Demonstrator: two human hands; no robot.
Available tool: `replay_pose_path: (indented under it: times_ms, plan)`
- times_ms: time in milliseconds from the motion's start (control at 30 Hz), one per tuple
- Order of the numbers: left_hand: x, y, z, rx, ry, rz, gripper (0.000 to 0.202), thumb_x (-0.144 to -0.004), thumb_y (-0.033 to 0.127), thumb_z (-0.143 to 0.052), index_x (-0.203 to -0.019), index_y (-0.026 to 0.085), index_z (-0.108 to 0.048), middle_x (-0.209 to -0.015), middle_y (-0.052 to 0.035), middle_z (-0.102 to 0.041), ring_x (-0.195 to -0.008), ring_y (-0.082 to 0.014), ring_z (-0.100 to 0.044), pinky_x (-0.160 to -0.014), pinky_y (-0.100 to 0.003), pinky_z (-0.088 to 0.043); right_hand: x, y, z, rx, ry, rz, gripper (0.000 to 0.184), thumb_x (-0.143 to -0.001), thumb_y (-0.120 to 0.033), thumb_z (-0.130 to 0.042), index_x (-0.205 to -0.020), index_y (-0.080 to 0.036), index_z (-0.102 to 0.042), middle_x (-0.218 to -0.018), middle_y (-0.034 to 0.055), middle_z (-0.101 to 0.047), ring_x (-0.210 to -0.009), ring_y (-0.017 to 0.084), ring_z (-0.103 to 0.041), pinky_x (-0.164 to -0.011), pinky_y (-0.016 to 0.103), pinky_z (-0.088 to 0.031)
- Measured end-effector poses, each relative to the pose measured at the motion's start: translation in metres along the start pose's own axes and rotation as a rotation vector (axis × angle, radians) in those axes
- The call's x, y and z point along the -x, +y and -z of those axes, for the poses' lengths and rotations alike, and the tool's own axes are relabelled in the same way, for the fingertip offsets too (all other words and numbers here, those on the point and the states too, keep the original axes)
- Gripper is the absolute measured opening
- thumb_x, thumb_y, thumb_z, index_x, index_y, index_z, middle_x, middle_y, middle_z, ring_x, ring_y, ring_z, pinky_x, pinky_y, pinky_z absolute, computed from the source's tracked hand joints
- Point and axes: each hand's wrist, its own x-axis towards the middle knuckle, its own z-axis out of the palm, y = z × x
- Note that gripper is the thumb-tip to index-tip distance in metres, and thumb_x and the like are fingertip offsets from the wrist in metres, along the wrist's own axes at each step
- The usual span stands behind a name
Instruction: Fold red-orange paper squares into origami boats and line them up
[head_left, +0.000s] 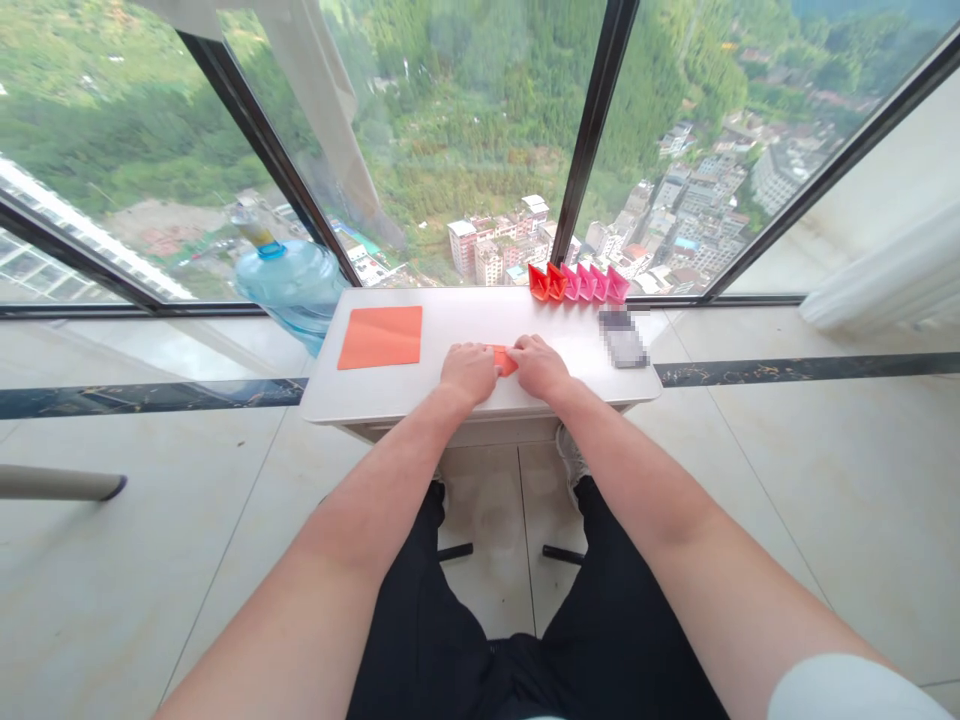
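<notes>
A small folded piece of orange paper (504, 360) lies on the white table (480, 310), partly covered by my fingers. My left hand (470, 372) presses on its left side, and my right hand (538, 366) grips its right side with the fingers bent. Farther left on the tabletop is a flat stack or sheet of orange paper (380, 337). Along the back right edge stands a row of folded paper pieces, red ones (547, 283) at the left and pink ones (595, 284) at the right.
A blurred-out dark and grey flat object (624, 338) lies near the table's right end. To the left of the table stands a large blue water bottle (289, 285). Tall windows rise behind the table. A grey pole-like leg (60, 483) reaches in at the left.
</notes>
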Motion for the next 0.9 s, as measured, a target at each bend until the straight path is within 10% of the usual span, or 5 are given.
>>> replay_pose_path:
  times_ms: [900]
  plan:
    - [0.069, 0.013, 0.014, 0.156, -0.175, 0.063, 0.047, -0.086, 0.042, -0.063, -0.129, 0.023, -0.06, -0.135, -0.0103, -0.061, -0.119, -0.0247, -0.059, -0.096, -0.034, -0.047, 0.033, -0.016, 0.014, 0.063, -0.266, 0.027, 0.055, -0.07, -0.005, -0.068, -0.124, -0.017, -0.07, -0.116, 0.009, -0.073, -0.101, 0.024, -0.066, -0.088, 0.027, -0.046]
